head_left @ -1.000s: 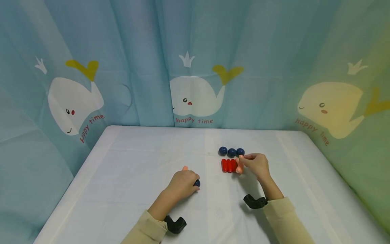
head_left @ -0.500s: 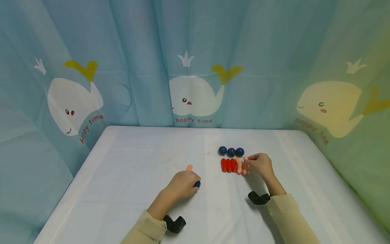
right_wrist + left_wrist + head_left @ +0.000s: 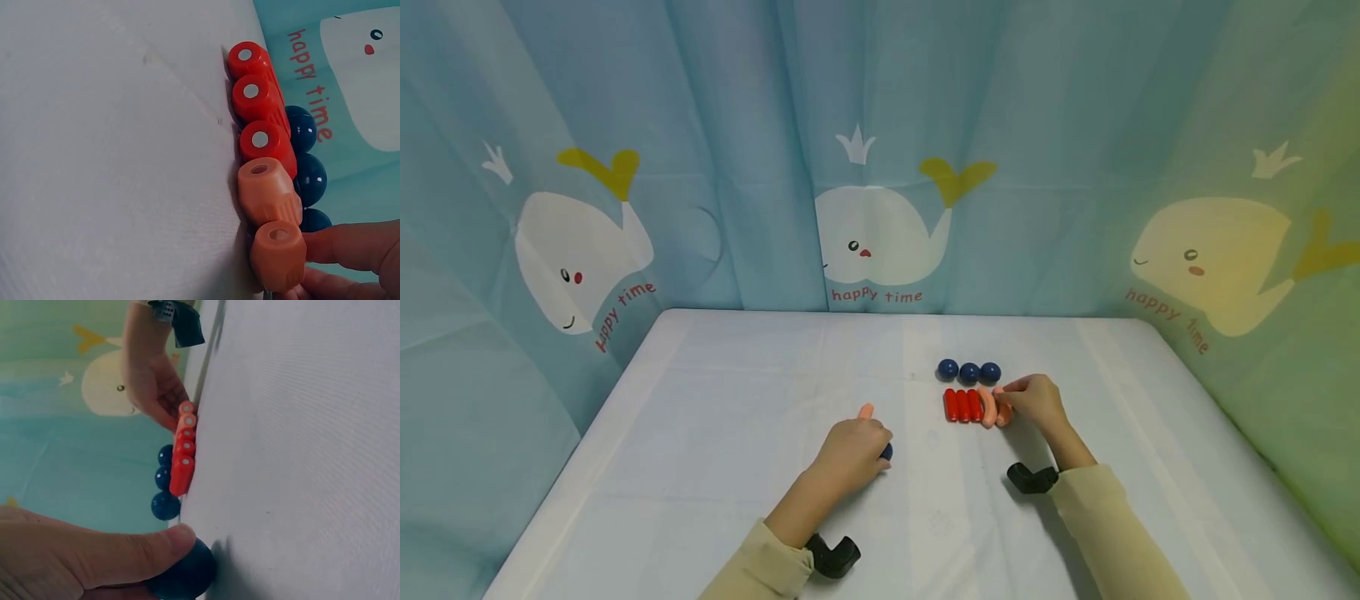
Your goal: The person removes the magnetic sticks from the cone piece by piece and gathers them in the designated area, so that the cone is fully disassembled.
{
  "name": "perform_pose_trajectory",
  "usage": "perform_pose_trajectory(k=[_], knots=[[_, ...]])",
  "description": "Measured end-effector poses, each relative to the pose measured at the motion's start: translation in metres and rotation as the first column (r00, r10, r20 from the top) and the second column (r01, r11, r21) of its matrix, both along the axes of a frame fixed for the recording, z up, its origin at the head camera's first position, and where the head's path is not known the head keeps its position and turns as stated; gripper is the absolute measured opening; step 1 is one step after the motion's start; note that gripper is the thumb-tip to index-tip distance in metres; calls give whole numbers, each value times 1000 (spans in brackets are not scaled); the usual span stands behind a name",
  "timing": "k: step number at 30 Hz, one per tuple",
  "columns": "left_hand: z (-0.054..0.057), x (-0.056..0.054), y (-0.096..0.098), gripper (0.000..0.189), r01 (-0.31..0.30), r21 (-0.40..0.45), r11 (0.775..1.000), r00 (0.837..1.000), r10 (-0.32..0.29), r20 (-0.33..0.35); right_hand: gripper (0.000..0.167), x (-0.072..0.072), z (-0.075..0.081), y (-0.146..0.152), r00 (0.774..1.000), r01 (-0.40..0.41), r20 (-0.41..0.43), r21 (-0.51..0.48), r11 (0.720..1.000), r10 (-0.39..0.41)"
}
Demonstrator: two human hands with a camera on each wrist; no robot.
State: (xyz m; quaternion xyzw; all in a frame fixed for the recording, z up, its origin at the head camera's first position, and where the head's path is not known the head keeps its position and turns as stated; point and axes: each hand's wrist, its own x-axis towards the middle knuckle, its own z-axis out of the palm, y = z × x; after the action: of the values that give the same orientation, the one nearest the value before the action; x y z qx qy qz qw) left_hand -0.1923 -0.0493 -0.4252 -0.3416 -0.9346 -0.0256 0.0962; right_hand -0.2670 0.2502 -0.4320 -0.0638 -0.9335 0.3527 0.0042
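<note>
My left hand (image 3: 850,454) grips a dark blue ball (image 3: 184,572) low over the table, left of the row. An orange stub (image 3: 867,411) sticks out past its fingers; the rest is hidden under the hand. With thumb and finger, my right hand (image 3: 1036,402) pinches a curved orange piece (image 3: 278,256) at the right end of the row. Beside that piece lies another curved orange piece (image 3: 265,190). Three red rods (image 3: 962,406) lie side by side to the left of it. Behind the rods, three dark blue balls (image 3: 969,372) form a line.
A white cloth covers the table (image 3: 737,375). Along its far edge hangs a blue curtain (image 3: 752,167) printed with whales. Each wrist carries a black camera mount (image 3: 1032,478) that juts out over the cloth.
My right hand has set its orange piece down from over the row to the right end, then slid it left against its neighbour. My left hand has barely moved; the orange stub shifted slightly right.
</note>
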Motion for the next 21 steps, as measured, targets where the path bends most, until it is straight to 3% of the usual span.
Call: perform_pose_trajectory(k=[5,14,21], knots=[[-1,0,-1,22,6,27,1000,1000,-6,13,31,0,-1,0,1000,15,-3,-7,1000,-15],[1,-4,-6,30,24,69,997,991,-32,130,30,4,-2,-2,998,10,-62,0,1000,-10],[1,-8,-14,22,63,133,989,976,-89,200,23,11,4,-19,970,14,-245,23,1000,-8]])
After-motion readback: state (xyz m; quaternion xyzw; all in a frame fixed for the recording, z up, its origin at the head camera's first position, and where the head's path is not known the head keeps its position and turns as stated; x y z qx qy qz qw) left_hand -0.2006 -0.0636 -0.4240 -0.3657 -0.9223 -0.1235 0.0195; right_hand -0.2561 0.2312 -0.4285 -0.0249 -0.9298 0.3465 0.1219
